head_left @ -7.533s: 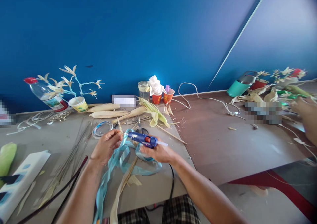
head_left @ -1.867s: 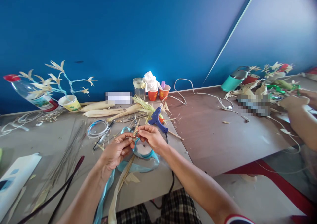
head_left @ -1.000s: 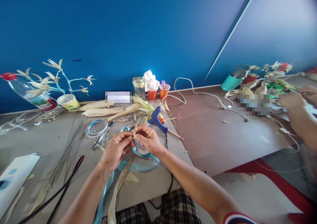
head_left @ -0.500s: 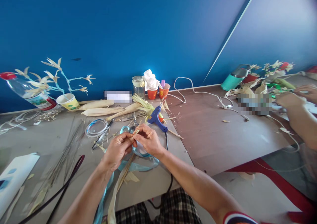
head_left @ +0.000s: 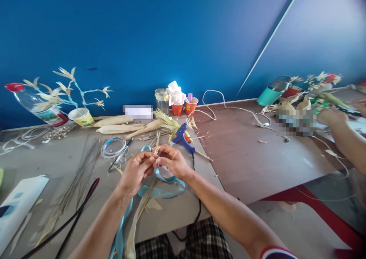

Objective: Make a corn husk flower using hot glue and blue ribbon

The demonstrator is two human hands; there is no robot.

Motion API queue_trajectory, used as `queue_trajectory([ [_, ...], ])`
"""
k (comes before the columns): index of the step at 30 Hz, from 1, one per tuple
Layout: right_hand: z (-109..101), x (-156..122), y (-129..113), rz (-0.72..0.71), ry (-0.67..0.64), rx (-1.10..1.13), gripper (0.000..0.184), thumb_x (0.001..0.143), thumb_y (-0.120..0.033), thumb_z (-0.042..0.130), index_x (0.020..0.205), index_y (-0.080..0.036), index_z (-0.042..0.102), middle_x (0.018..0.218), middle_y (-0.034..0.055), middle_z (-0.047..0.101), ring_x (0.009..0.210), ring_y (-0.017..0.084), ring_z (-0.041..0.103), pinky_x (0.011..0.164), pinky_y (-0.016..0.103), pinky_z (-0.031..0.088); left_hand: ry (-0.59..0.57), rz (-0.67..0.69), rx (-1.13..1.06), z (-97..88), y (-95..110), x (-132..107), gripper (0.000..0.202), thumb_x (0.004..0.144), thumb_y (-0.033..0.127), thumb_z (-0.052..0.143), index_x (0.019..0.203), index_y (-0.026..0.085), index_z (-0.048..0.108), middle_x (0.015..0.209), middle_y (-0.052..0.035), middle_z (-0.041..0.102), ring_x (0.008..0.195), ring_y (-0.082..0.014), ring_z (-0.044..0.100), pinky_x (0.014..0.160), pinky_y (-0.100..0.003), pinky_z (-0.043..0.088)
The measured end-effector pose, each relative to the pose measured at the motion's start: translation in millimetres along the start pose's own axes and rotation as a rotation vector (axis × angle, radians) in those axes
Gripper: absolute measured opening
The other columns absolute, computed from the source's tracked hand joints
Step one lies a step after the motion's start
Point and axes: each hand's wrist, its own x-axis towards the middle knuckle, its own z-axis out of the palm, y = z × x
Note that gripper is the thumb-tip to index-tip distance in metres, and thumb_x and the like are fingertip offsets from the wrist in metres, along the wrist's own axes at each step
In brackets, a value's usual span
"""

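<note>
My left hand [head_left: 139, 171] and my right hand [head_left: 173, 162] meet over the near part of the table, fingertips pinched together. Between them a small, pale corn husk piece [head_left: 157, 143] points upward, its lower end hidden by my fingers. Beneath my hands lies a light blue ribbon [head_left: 171, 190], which trails over the table edge. Dry husk strips [head_left: 145, 201] cross it. Just beyond my right hand a blue glue gun [head_left: 183, 137] stands with its nozzle in an orange cup.
Corn husks [head_left: 120, 128] lie along the wall near a yellow cup [head_left: 81, 118] of husk flowers. A bottle [head_left: 47, 112] leans at left. Thin wires [head_left: 77, 175] and a pen [head_left: 118, 158] lie leftward. At right, a co-worker's arm [head_left: 340, 127] reaches over the brown table [head_left: 243, 152].
The husk piece now stands more upright between my fingers, with more of it showing. My hands stay together. The whole view has shifted slightly, and the co-worker's hand at right has moved.
</note>
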Motion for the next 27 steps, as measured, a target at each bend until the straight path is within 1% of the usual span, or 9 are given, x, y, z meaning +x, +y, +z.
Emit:
queue_trajectory([
  [3, -1.3, 1.7, 2.5, -0.007, 0.068, -0.017, 0.03, 0.062, -0.042, 0.074, 0.076, -0.018, 0.062, 0.069, -0.0009, 0.058, 0.057, 0.008, 0.048, 0.056, 0.023, 0.04, 0.001, 0.019, 0.018, -0.6, -0.2, 0.1, 0.019, 0.07, 0.03, 0.07, 0.074, 0.015, 0.059, 0.059, 0.0006, 0.06, 0.039, -0.0018, 0.033, 0.04, -0.016, 0.022],
  [7, -0.9, 3.1, 4.9, -0.006, 0.12, -0.021, 0.027, 0.062, -0.041, 0.073, 0.067, -0.018, 0.06, 0.06, -0.0026, 0.053, 0.054, 0.008, 0.044, 0.053, 0.023, 0.037, -0.012, 0.048, 0.074, 0.5, -1.5, 1.0, 0.02, 0.07, 0.032, 0.069, 0.072, 0.015, 0.059, 0.059, 0.0002, 0.059, 0.041, -0.0033, 0.035, 0.04, -0.017, 0.022],
  [11, 1.6, 2.1, 3.2, -0.064, 0.128, -0.04, 0.024, 0.064, -0.038, 0.071, 0.065, -0.018, 0.057, 0.062, -0.0026, 0.051, 0.054, 0.008, 0.042, 0.053, 0.023, 0.037, -0.009, 0.05, 0.146, 1.6, -4.2, 1.6, 0.022, 0.072, 0.035, 0.068, 0.072, 0.015, 0.06, 0.058, 0.0001, 0.059, 0.041, -0.0039, 0.035, 0.04, -0.018, 0.022],
  [16, 4.0, -0.5, 2.2, -0.211, 0.165, -0.232, 0.01, 0.07, -0.025, 0.059, 0.065, -0.018, 0.054, 0.071, -0.0008, 0.05, 0.059, 0.009, 0.047, 0.057, 0.024, 0.039, 0.003, 0.07, 0.225, 4.4, -7.4, 0.3, 0.022, 0.073, 0.036, 0.067, 0.07, 0.015, 0.06, 0.057, 0.0005, 0.058, 0.041, -0.0047, 0.035, 0.04, -0.018, 0.023],
  [18, 4.1, -1.2, 3.4, -0.229, 0.177, -0.298, 0.007, 0.071, -0.022, 0.055, 0.065, -0.019, 0.052, 0.071, -0.0008, 0.049, 0.059, 0.01, 0.048, 0.056, 0.023, 0.039, 0.002, 0.082, 0.267, 5.7, -7.1, -1.4, 0.021, 0.074, 0.036, 0.065, 0.07, 0.015, 0.06, 0.058, 0.001, 0.057, 0.041, -0.0048, 0.034, 0.04, -0.019, 0.024],
  [21, 2.9, -1.5, 6.7, -0.222, 0.191, -0.344, 0.006, 0.071, -0.02, 0.051, 0.065, -0.019, 0.051, 0.072, -0.0007, 0.05, 0.056, 0.009, 0.046, 0.054, 0.023, 0.038, -0.006, 0.097, 0.317, 5.4, -5.4, -3.6, 0.021, 0.077, 0.036, 0.062, 0.073, 0.015, 0.061, 0.058, 0.0013, 0.057, 0.043, -0.0064, 0.04, 0.042, -0.02, 0.029],
  [24, 1.3, -1.4, 9.4, -0.237, 0.188, -0.387, 0.007, 0.073, -0.02, 0.051, 0.066, -0.018, 0.052, 0.073, -0.0003, 0.051, 0.059, 0.01, 0.047, 0.057, 0.023, 0.04, -0.005, 0.087, 0.244, 2.3, -3.7, -3.5, 0.022, 0.078, 0.037, 0.062, 0.079, 0.016, 0.063, 0.062, 0.0006, 0.059, 0.048, -0.0082, 0.048, 0.047, -0.02, 0.036],
  [27, 1.1, -2.0, 9.6, -0.266, 0.166, -0.427, 0.008, 0.075, -0.021, 0.052, 0.068, -0.018, 0.053, 0.072, 0.0, 0.051, 0.061, 0.01, 0.049, 0.059, 0.024, 0.041, -0.023, -0.01, 0.053, -1.1, -3.1, -0.7, 0.02, 0.073, 0.034, 0.068, 0.077, 0.015, 0.062, 0.065, 0.0003, 0.061, 0.051, -0.0077, 0.052, 0.05, -0.019, 0.039],
])
